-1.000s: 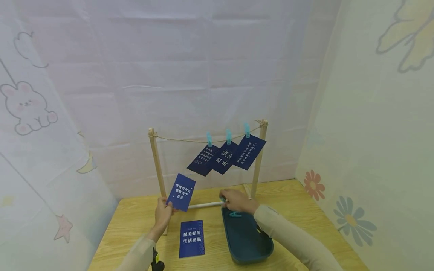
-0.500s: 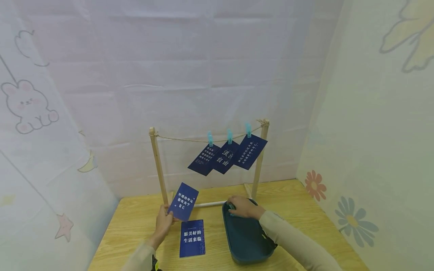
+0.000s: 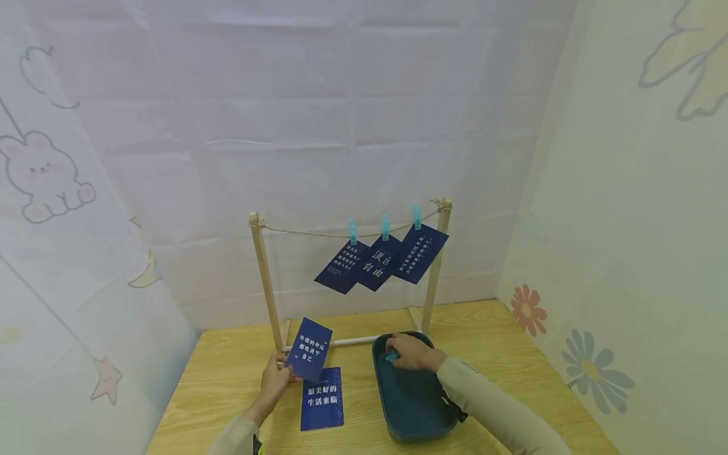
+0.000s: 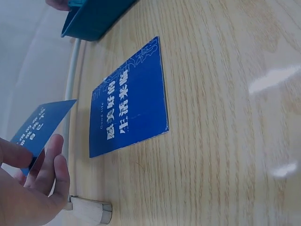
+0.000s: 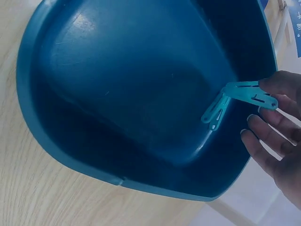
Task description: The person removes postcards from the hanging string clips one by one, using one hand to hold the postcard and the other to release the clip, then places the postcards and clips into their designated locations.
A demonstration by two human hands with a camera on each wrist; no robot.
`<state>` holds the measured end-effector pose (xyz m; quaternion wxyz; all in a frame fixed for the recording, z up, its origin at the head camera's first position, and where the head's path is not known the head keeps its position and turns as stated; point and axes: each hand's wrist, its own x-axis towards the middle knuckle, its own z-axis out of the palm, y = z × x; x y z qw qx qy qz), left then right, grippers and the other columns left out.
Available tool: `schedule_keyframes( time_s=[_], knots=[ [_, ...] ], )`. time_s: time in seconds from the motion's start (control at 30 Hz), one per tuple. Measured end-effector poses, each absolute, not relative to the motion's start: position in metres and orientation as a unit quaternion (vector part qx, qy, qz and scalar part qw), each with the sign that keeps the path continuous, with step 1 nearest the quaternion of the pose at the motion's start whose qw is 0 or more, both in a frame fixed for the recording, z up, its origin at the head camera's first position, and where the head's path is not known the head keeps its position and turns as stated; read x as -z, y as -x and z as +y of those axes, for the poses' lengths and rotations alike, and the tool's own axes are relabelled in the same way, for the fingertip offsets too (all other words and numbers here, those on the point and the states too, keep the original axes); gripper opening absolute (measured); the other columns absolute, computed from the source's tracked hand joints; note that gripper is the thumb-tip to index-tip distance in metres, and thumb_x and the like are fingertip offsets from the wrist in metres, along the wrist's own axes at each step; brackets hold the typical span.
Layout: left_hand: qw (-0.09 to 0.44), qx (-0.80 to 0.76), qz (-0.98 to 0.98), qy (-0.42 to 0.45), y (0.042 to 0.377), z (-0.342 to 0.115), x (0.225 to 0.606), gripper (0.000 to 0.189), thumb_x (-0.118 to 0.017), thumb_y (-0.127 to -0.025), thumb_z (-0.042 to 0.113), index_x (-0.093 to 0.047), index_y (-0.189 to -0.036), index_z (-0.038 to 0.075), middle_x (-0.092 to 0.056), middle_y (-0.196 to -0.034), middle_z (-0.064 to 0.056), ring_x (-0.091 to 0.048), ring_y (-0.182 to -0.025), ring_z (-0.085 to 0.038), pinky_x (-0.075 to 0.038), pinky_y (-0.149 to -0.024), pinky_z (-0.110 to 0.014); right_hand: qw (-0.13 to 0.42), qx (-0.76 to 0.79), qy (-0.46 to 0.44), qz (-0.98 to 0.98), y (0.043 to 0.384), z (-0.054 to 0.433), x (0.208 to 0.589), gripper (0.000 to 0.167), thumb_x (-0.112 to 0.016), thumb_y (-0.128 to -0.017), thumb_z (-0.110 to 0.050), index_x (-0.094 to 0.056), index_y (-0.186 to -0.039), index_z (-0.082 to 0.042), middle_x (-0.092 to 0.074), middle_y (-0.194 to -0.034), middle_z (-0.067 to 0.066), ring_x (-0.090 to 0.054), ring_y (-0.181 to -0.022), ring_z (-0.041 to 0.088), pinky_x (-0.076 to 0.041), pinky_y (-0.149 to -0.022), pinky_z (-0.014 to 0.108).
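Observation:
My left hand (image 3: 274,380) pinches a dark blue card with white characters (image 3: 309,349) at its lower left corner. The card tilts above a second blue card (image 3: 321,407) lying on the table, partly covering it in the head view. Inside the far end of a teal plastic bin (image 3: 412,407) is my right hand (image 3: 411,351). In the right wrist view its thumb and finger pinch a turquoise clothespin (image 5: 251,95). Another clothespin (image 5: 214,115) rests in the bin, just below the pinched one.
A wooden frame (image 3: 265,284) stands at the back with a string (image 3: 307,234) across its posts. Toward the right, three blue cards (image 3: 373,262) hang from it by turquoise clothespins (image 3: 385,229). A white bar (image 3: 355,342) runs low between the posts.
My left hand has lowered its card toward the card on the table. My right hand has moved right from the bin's far left corner and down into the bin.

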<state>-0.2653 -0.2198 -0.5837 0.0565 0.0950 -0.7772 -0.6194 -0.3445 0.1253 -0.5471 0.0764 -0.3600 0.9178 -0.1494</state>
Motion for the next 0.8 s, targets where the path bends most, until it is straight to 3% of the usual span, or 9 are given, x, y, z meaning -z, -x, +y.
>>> schedule_keyframes(
  time_s=[0.23,0.4,0.63,0.8],
  knots=[
    [0.042,0.605,-0.789,-0.101,0.263,-0.226,0.590,0.023,-0.049,-0.085,-0.006,-0.046,-0.107,-0.011,-0.065,-0.083,-0.017,-0.070,-0.076,-0.038,-0.057,-0.070,-0.046,0.074,0.131,0.362,0.920,0.343,0.129,0.549,0.028,-0.071,-0.089,-0.008,-0.065,-0.115,0.003,-0.058,-0.101,0.011,-0.056,-0.080,0.018,-0.050,-0.071,0.034],
    [0.014,0.607,-0.787,-0.112,0.260,-0.230,0.592,0.025,-0.055,-0.085,-0.004,-0.049,-0.108,-0.013,-0.068,-0.080,-0.014,-0.070,-0.078,-0.037,-0.057,-0.071,-0.044,0.080,0.120,0.352,0.925,0.345,0.131,0.551,0.027,-0.075,-0.086,-0.008,-0.064,-0.111,-0.002,-0.063,-0.102,0.011,-0.061,-0.089,0.023,-0.051,-0.076,0.036],
    [-0.010,0.596,-0.796,-0.108,0.256,-0.231,0.591,0.025,-0.058,-0.085,-0.004,-0.051,-0.106,-0.014,-0.069,-0.081,-0.016,-0.070,-0.079,-0.035,-0.056,-0.071,-0.044,0.079,0.102,0.337,0.933,0.343,0.133,0.557,0.029,-0.078,-0.085,-0.013,-0.065,-0.109,-0.002,-0.067,-0.098,0.010,-0.065,-0.084,0.023,-0.054,-0.073,0.036],
    [-0.025,0.588,-0.802,-0.103,0.255,-0.233,0.594,0.022,-0.058,-0.086,-0.004,-0.053,-0.105,-0.013,-0.069,-0.080,-0.014,-0.069,-0.077,-0.032,-0.055,-0.069,-0.040,0.075,0.091,0.339,0.934,0.342,0.136,0.562,0.019,-0.076,-0.087,-0.011,-0.069,-0.101,-0.002,-0.067,-0.091,0.009,-0.064,-0.079,0.021,-0.054,-0.070,0.035]
  ],
)
